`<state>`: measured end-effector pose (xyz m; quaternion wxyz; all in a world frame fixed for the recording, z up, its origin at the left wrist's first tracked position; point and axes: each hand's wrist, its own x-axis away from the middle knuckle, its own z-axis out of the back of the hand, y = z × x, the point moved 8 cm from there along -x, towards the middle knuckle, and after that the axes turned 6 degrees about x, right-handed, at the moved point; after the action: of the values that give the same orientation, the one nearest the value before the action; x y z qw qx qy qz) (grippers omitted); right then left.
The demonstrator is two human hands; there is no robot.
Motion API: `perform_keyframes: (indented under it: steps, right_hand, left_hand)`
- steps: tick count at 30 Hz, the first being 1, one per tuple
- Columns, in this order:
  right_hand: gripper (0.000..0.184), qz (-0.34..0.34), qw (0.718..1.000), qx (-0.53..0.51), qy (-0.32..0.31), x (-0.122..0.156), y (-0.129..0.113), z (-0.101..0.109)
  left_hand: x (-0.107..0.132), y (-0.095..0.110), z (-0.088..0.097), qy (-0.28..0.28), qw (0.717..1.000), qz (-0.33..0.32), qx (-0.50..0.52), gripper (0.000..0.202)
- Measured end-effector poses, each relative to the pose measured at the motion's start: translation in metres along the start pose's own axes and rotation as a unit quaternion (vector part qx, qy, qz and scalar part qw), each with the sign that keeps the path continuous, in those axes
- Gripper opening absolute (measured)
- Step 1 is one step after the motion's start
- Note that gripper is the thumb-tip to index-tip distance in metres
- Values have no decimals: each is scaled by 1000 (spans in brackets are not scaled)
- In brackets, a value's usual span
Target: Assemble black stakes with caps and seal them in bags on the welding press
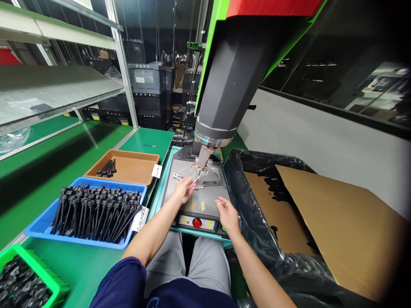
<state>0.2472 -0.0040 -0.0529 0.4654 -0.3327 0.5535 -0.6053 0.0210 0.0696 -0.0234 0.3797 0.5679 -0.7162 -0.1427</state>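
My left hand (184, 189) is at the metal fixture plate (180, 171) of a press-like machine, its fingers pinched together beside the fixture (212, 183). What they hold, if anything, is too small to make out. Just above them, the machine's tapered metal horn (205, 156) points down at the fixture, with clear plastic film (212, 171) around its tip. Over the right front of the plate hovers my right hand (228, 214), empty, thumb and fingers loosely curled and apart. Between and below the hands, a red button (197, 222) sits on the machine's front panel.
At left, a blue tray (86, 241) holds many black long-stemmed parts; a brown tray (138, 164) behind it has several more. A green bin (58, 286) of black pieces stands front left. At right is a box lined with black plastic (253, 231), with cardboard (346, 214) inside.
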Motion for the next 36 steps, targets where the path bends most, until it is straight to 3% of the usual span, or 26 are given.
perform_keyframes:
  steps: [5, 9, 14, 22, 25, 30, 36]
  right_hand:
    - [39, 30, 998, 21, -57, -46, -21, -50]
    - [50, 101, 990, 93, -40, -78, -47, -69]
    - [58, 136, 975, 175, 5, -102, -71, -77]
    - [44, 183, 964, 188, -33, -122, -101, -100]
    - [36, 201, 959, 190, -55, -124, -111, -105]
    - [36, 228, 952, 203, -21, -122, -118, -101]
    - [41, 196, 962, 189, -11, -117, -122, -98]
  left_hand:
    - [7, 11, -8, -2, 1000, -31, -5, 43]
    - [11, 20, -12, -6, 999, -49, -13, 50]
    - [13, 32, -23, -40, 997, -70, 0, 58]
    - [12, 47, -39, -98, 989, -110, -14, 74]
    - [11, 49, -40, -102, 988, -119, -14, 74]
    - [12, 51, -38, -97, 987, -123, -16, 76]
    - [18, 52, -37, -86, 989, -117, -28, 71]
